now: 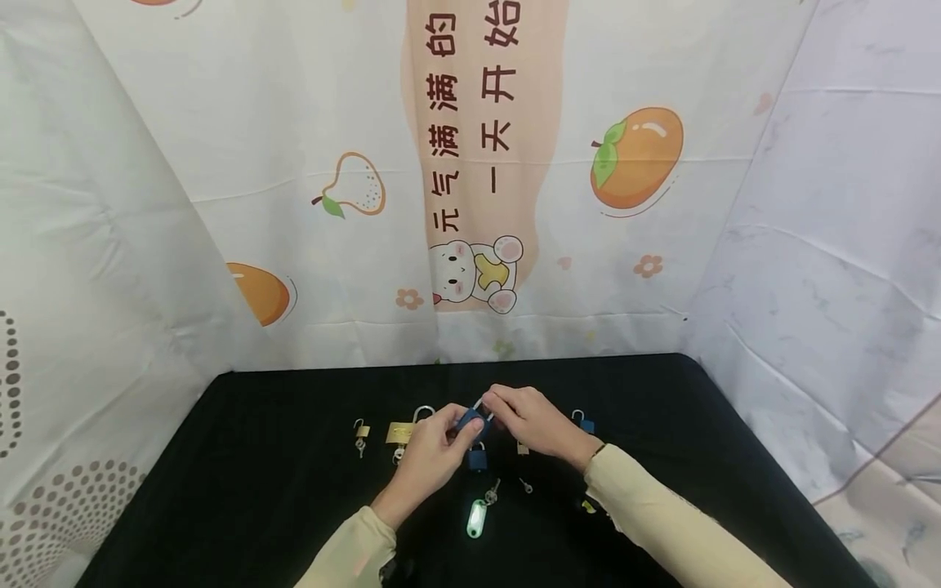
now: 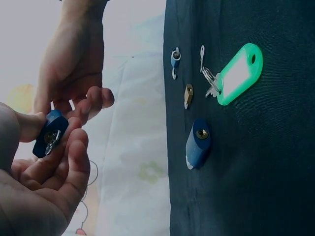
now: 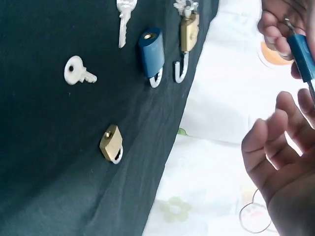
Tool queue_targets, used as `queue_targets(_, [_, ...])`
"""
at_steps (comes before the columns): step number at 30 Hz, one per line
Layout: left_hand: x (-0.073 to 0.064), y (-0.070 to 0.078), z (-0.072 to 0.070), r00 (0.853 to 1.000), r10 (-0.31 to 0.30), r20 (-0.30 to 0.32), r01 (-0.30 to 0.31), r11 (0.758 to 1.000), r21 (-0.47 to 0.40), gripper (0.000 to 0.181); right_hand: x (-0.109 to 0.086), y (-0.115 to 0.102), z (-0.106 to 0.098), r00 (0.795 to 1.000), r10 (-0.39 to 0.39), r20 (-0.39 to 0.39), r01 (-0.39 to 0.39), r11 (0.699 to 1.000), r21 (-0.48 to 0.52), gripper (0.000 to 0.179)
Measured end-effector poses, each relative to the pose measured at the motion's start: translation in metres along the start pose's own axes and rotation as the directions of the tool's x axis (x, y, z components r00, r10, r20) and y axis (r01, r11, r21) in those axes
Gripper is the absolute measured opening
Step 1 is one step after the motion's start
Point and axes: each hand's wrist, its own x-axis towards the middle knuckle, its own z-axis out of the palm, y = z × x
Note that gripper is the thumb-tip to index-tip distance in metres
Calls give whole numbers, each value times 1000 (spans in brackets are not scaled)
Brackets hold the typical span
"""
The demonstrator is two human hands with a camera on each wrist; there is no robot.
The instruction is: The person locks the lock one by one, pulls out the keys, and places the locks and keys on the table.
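Note:
Raised above the black table, a blue padlock [image 1: 471, 419] is held between both hands. My left hand [image 1: 430, 459] grips its body between thumb and fingers. A small key [image 2: 52, 142] sticks out of the keyhole in the left wrist view. At the other end, my right hand [image 1: 540, 420] pinches the metal shackle, which stands out from the body. Just below the hands, a second blue padlock [image 1: 478, 459] lies with its shackle closed. A small brass padlock [image 3: 111, 143] lies under the right hand, also closed.
Nearer me lie a green key tag [image 1: 476, 519] with keys and a loose key [image 1: 526, 486]. On the left are a large brass padlock [image 1: 399, 434] and a small brass one [image 1: 363, 431], both open with keys. An open blue padlock [image 1: 586, 425] lies right; patterned cloth [image 1: 353, 343] hangs behind.

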Motion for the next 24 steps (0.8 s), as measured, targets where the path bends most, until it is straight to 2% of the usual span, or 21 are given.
queue_targets(3, [1,1,0,999,-46,-14,45,996,-72,29,-5,3,-1,998,50,-27,-47,994,97,30])
queue_targets(5, [2,1,0,997,-70,-28,67,992,-107,28,-9,5,-1,996,83,-37,-74,980,185,29])
queue_targets(11, [8,1,2,996,-66,-61,58,991,-123,26,-15,8,2,989,141,-40,-114,913,391,21])
queue_targets(17, [12,1,5,993,-93,-79,74,974,-215,24,-19,7,3,984,176,16,-163,870,466,23])
queue_targets(24, [8,0,3,993,-117,17,118,975,-190,27,-17,7,2,969,248,-2,-220,864,453,27])
